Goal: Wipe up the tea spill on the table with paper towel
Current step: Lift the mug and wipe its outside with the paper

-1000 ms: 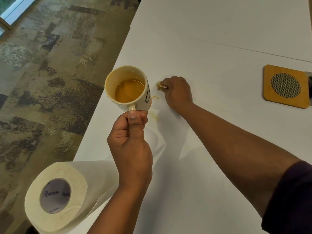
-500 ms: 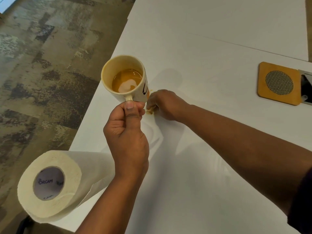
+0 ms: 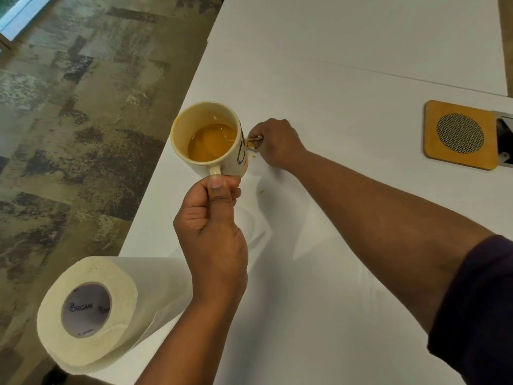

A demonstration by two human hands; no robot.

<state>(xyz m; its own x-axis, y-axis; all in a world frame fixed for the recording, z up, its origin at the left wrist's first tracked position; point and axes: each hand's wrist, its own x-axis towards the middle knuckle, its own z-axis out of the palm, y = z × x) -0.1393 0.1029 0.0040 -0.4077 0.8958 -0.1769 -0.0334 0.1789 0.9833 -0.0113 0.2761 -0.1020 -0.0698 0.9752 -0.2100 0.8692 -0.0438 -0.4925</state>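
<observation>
- Grip of the right hand (image 3: 277, 144): the fingers are curled around a small wad of paper towel (image 3: 254, 142), stained yellow-brown, and press it on the table (image 3: 347, 112) just beside the far side of the mug (image 3: 208, 138).
- Left hand (image 3: 213, 226) grips the mug by its handle, thumb on top, and holds it lifted above the table; tea fills the lower part of the mug.
- Change since one second ago: the right hand first wiped a spot away from the mug, then went close under it half a second ago, and now it is again a little farther out, at the mug's right side. The wad looks wetter and darker than before.
- Meaning, as I judge: the wiping is in its middle part. The big wet area is mostly gone, but a small tea drop (image 3: 261, 192) remains on the table near the left thumb, and a few specks lie just below the wad.
- Lifted mug has stayed in the air through all three frames, so the place under it is free for wiping.
- Paper towel roll (image 3: 91, 309) lies on its side at the near table edge, in the same place as earlier, with a loose sheet running under the left forearm.
- Wooden coaster (image 3: 460, 134) stays far right, untouched.
</observation>
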